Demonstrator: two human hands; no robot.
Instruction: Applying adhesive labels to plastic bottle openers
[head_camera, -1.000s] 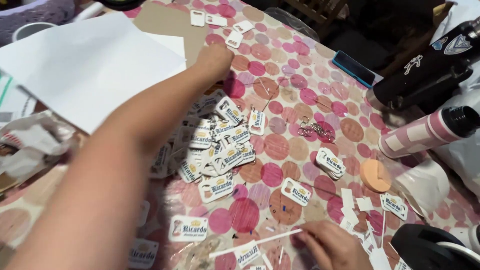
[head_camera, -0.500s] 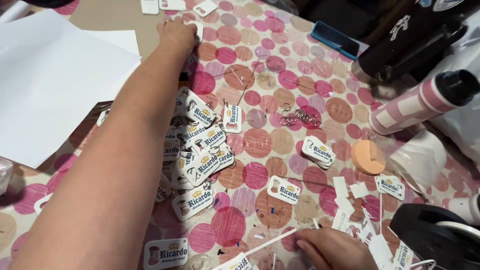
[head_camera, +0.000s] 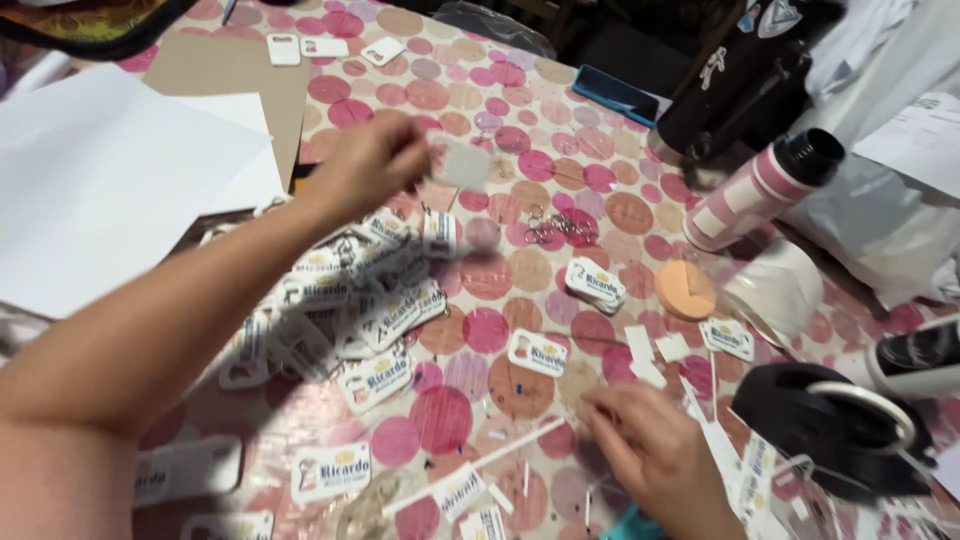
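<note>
Two hands at work over the polka-dot bench: left hand, stretched to the far blank tags half a second ago, now drawn back and lifted, fingers pinched on one small white blank tag held in the air above the heap of printed tags. Right hand low near the front edge as before, fingers curled down onto paper strips beside the black tape dispenser, grip not clear. So, a blank fetched and brought toward the pile.
</note>
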